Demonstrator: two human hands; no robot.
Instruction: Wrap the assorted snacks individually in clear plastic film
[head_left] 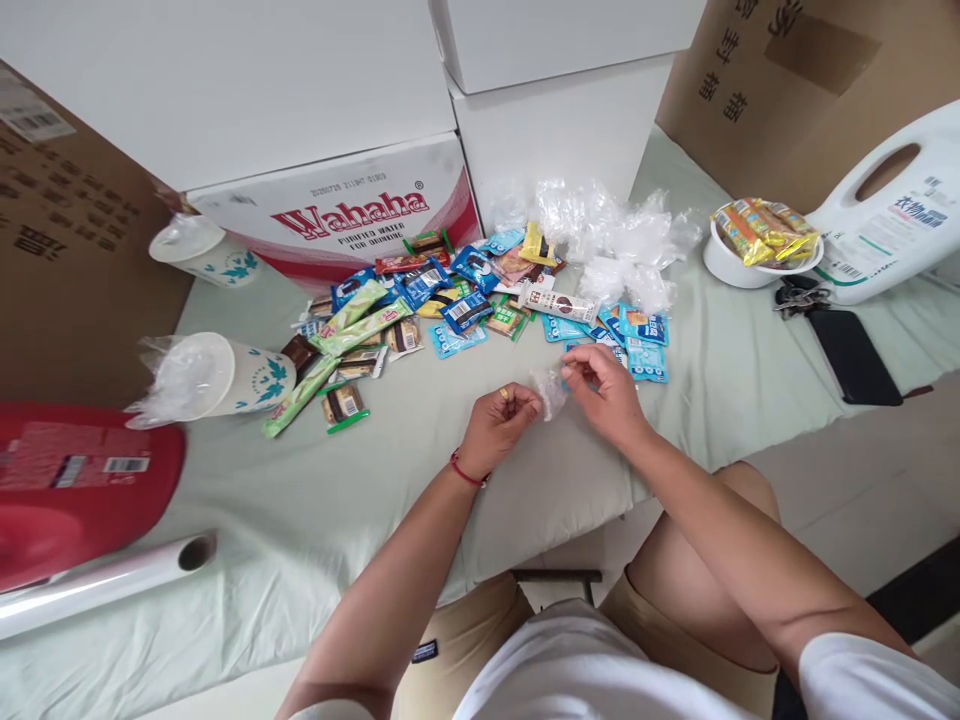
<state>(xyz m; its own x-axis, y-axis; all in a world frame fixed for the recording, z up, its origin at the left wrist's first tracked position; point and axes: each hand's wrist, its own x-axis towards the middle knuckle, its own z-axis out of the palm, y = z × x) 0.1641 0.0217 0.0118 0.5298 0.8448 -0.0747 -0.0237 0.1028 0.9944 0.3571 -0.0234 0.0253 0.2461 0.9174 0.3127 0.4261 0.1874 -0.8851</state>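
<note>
Between my hands is a small crumpled clear plastic bag point(551, 394). My left hand point(498, 428) pinches its left side with thumb and forefinger. The fingers of my right hand point(609, 396) close on its right side. Just beyond my right hand lie several light-blue snack packets point(646, 358). A pile of wrapped snacks is farther left, with dark-blue packets point(468, 312), green stick packs point(361, 328) and a white wrapped bar point(559, 302). Nearest on the left is a green-edged biscuit packet point(345, 405). More crumpled clear bags point(592, 225) are heaped behind the snacks.
Paper cups point(259, 375) lie on their sides at the left, near a red container point(90, 490) and a roll of film point(112, 580). On the right are a white bowl point(721, 262) of yellow packets, a white jug point(885, 215) and a phone point(855, 355). Boxes point(360, 215) stand behind.
</note>
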